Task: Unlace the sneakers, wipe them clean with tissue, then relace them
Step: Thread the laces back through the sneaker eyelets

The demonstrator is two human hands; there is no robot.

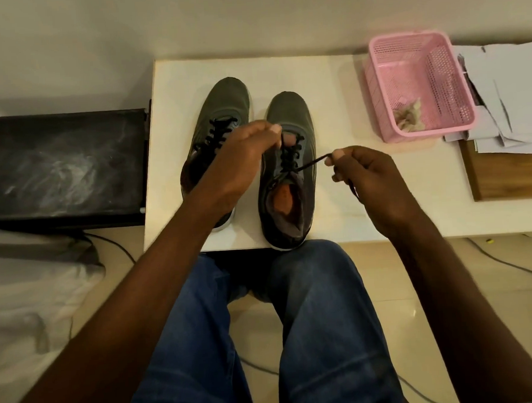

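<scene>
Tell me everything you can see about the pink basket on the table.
The pink basket is a rectangular plastic bin with perforated mesh walls and a solid rim. It stands upright on the white table, far right of the sneakers, and neither hand touches it. Crumpled, soiled tissue lies in its near corner. Its right side is next to a pile of white papers; contact is unclear.

Count taken at centre frame: two sneakers, the left sneaker [220, 117] and the right sneaker [288, 114]. Upper right of frame: one pink basket [417, 54], one wad of used tissue [408, 115] inside it, one heap of papers [505, 96].
</scene>
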